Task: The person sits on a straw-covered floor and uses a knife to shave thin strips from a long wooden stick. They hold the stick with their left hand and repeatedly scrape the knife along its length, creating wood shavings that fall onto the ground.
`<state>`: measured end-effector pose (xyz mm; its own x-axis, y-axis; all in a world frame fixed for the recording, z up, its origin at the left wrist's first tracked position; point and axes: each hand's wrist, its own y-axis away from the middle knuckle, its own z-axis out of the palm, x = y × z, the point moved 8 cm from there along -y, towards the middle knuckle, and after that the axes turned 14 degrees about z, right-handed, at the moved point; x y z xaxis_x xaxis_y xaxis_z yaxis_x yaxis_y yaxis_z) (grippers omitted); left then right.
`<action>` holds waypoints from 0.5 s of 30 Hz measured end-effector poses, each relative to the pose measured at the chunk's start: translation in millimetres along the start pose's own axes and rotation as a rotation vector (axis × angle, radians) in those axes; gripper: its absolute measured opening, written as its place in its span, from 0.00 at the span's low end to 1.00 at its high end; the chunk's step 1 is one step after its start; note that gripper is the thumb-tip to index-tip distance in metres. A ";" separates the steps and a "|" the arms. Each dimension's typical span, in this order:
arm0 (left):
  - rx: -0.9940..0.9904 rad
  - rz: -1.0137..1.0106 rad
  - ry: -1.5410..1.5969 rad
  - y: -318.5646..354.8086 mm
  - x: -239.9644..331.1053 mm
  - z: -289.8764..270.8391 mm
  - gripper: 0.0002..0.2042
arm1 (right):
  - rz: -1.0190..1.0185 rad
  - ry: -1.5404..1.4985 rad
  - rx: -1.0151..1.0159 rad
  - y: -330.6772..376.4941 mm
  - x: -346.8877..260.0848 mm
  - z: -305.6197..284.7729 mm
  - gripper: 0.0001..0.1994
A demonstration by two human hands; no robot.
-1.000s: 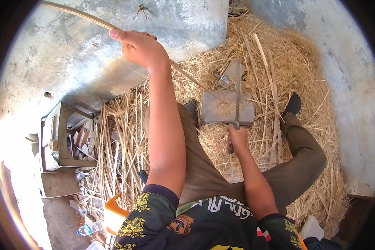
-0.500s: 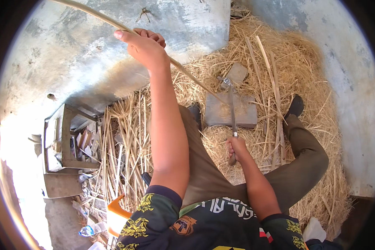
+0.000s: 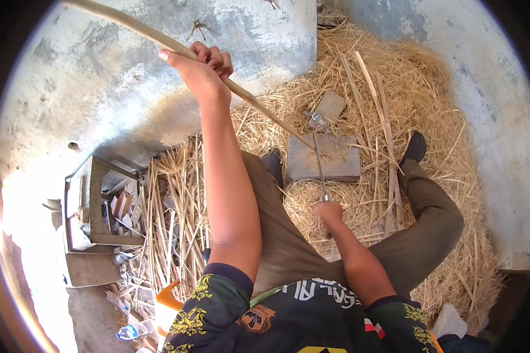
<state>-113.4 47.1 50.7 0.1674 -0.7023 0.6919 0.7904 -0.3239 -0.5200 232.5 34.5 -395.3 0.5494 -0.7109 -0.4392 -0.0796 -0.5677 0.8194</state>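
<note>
The picture's top edge cuts off the upper end of the bamboo strip. The left hand covers its gripped section. The right hand conceals most of the knife's handle. Near the far edge of the rectangular block, blade-to-strip contact is indeterminate. Beyond that edge, a metal object is too small to identify.

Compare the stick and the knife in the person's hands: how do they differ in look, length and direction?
Look: the stick is pale tan; the knife has a grey, metallic blade.
Length: the stick appears far longer, reaching the picture's upper edge; the knife looks much shorter.
Direction: the stick slants from upper left toward the block; the knife points away from the person.
Shared: both are narrow and held, by the left hand and right hand respectively.
</note>
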 end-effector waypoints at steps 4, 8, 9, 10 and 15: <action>-0.009 -0.002 -0.009 -2.3 0.0 -6.7 0.34 | -0.117 -0.153 -0.145 17.0 -25.0 -4.6 0.13; 0.070 -0.004 -0.005 1.4 -3.1 -7.3 0.34 | -0.449 -0.288 -0.105 41.3 -75.3 -13.8 0.15; 0.095 0.011 -0.016 1.1 -2.5 -8.4 0.34 | -0.518 -0.296 -0.061 42.7 -81.2 -17.1 0.15; 0.121 0.026 -0.027 1.0 -1.4 -9.8 0.33 | -0.588 -0.303 -0.016 45.3 -86.4 -20.6 0.15; 0.192 0.018 -0.063 4.2 3.8 -4.3 0.33 | -0.246 0.309 0.204 -26.9 -1.5 -1.5 0.12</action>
<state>-112.0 40.4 49.0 0.2147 -0.6639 0.7164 0.8838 -0.1802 -0.4319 235.0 51.5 -416.2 0.7929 -0.4047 -0.4556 -0.0609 -0.7965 0.6015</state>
